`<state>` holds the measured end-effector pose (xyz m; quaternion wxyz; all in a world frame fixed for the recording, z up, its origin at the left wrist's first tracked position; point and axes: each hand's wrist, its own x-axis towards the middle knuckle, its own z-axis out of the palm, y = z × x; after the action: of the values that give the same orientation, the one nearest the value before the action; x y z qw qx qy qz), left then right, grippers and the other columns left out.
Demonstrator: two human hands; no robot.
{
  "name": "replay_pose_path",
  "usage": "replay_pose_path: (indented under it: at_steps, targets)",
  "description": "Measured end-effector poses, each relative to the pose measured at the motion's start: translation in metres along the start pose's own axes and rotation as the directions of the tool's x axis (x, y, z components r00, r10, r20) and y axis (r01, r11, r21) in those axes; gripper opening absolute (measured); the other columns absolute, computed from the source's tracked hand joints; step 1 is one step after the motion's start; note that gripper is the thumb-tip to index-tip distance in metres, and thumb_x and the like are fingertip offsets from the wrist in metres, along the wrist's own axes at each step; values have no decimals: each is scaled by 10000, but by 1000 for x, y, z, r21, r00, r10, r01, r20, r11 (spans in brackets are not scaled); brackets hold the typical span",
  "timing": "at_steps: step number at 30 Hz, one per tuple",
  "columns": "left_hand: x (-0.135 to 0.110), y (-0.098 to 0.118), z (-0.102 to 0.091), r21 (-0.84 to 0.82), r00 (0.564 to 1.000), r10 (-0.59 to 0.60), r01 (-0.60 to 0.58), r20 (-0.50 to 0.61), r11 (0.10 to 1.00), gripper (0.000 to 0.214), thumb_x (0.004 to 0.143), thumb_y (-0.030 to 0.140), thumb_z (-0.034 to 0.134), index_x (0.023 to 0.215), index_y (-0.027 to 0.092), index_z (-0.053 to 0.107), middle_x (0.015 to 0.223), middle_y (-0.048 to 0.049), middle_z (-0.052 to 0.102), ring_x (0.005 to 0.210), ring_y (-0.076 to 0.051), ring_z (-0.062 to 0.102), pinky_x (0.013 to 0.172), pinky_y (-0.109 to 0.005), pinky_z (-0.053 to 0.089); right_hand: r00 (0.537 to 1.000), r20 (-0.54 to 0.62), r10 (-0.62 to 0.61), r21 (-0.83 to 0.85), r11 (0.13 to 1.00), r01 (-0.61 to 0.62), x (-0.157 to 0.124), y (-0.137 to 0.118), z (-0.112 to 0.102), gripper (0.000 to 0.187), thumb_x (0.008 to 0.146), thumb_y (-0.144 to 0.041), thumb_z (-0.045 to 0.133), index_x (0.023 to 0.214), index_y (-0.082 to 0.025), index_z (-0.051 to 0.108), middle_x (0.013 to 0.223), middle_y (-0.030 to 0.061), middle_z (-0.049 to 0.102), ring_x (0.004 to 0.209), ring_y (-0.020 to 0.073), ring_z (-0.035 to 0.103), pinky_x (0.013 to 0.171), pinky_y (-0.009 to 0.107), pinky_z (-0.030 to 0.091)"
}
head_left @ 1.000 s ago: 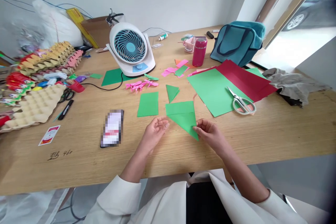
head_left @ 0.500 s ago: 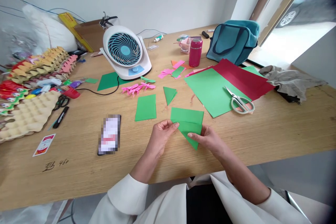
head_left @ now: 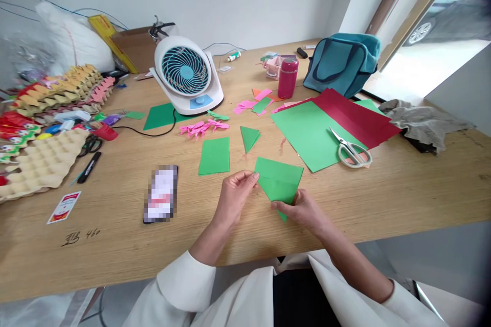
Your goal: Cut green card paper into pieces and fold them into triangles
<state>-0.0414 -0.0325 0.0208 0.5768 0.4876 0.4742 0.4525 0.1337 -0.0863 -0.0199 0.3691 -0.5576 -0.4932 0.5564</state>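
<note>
Between my hands is a partly folded sheet of green paper (head_left: 280,179), its lower part narrowing to a point. My left hand (head_left: 238,191) pinches its left edge between thumb and fingers. Lower down, my right hand (head_left: 297,208) grips the right side near the tip, thumb on top. Just beyond lies a small folded green triangle (head_left: 250,139). A green paper rectangle (head_left: 214,156) rests flat to the left of it. White-handled scissors (head_left: 351,150) lie on a large green sheet (head_left: 307,133) to the right.
A fan (head_left: 187,76) stands at the back, with pink paper pieces (head_left: 203,127) before it. Dark red sheets (head_left: 356,117), a magenta flask (head_left: 287,79) and a teal bag (head_left: 341,64) are at right. A phone (head_left: 161,194) and egg trays (head_left: 46,163) lie left.
The green paper has turned slightly and shifted right in my hands. My left hand has moved up to its upper left corner, and my right thumb sits lower, near the tip.
</note>
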Motion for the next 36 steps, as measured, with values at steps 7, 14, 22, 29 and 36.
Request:
replay_pose_path:
  at_steps: [7, 14, 22, 29, 36]
  targets:
    - [13, 19, -4, -119, 999, -29, 25, -35, 993, 274, 690, 410, 792, 637, 166, 677, 641, 6, 602, 634, -97, 532, 579, -217, 387, 998, 65, -19, 105, 994, 13, -2, -4, 2, 281, 725, -453, 725, 658, -196, 633, 592, 0, 602, 603, 172, 541, 542, 274, 399]
    - [11, 13, 17, -117, 999, -48, 49, 10, 992, 272, 692, 419, 794, 670, 163, 702, 652, 0, 631, 642, -99, 554, 568, -207, 397, 990, -136, 34, 179, 984, -10, 2, -3, 4, 343, 662, -488, 782, 642, -194, 605, 585, -8, 573, 565, 137, 465, 522, 266, 356]
    - [18, 7, 24, -159, 999, -43, 38, -32, 987, 308, 662, 431, 819, 648, 159, 673, 636, 7, 614, 625, -93, 546, 550, -208, 387, 976, -212, 59, 248, 969, -5, -1, -6, 4, 359, 635, -514, 781, 599, -170, 686, 550, -2, 587, 552, 125, 466, 552, 271, 346]
    - [32, 9, 18, -211, 990, -37, 7, -138, 977, 352, 638, 456, 827, 677, 170, 625, 638, 38, 577, 603, -74, 532, 557, -191, 398, 998, -48, -32, 268, 963, 44, -1, 0, 6, 397, 664, -546, 764, 589, -174, 646, 578, -4, 597, 577, 137, 515, 554, 260, 373]
    - [30, -25, 29, -216, 997, -42, 28, -64, 976, 375, 683, 444, 802, 926, 194, 663, 782, 33, 625, 661, -77, 574, 626, -199, 464, 992, -91, -89, 146, 984, 101, 4, 5, 13, 401, 756, -513, 678, 606, -183, 507, 553, -47, 406, 530, 83, 322, 485, 235, 247]
